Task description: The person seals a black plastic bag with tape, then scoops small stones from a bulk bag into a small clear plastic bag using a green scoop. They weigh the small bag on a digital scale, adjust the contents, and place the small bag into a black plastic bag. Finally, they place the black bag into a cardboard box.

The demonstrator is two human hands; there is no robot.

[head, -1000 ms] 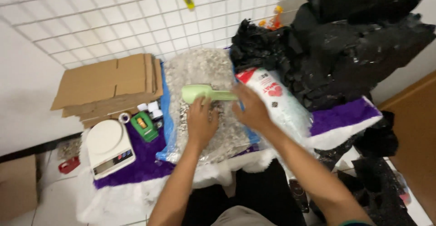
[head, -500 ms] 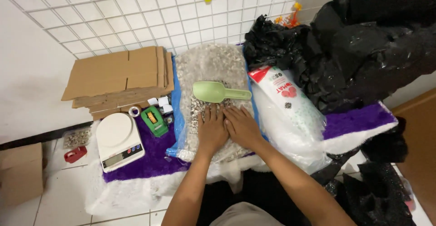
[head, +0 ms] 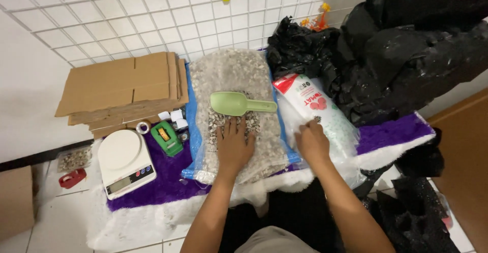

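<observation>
My left hand (head: 235,147) lies flat, fingers spread, on a large clear bag of pale gravel-like bits (head: 231,75) that rests on a blue sheet. A light green plastic scoop (head: 238,103) sits on the bag just beyond my fingertips, handle pointing right. My right hand (head: 311,142) rests with fingers bent on the near end of a clear bag with a red and white label (head: 310,103), which holds small white grains. Neither hand grips anything.
A white kitchen scale (head: 124,162), a green tape dispenser (head: 166,137) and a tape roll (head: 143,127) sit left on a purple fluffy mat (head: 168,174). Flattened cardboard (head: 124,85) is stacked behind. Black plastic bags (head: 406,50) pile up on the right. A wire grid (head: 127,14) leans on the wall.
My right hand has moved right, off the gravel bag and onto the labelled bag. My left hand stays on the gravel bag. The view has shifted slightly.
</observation>
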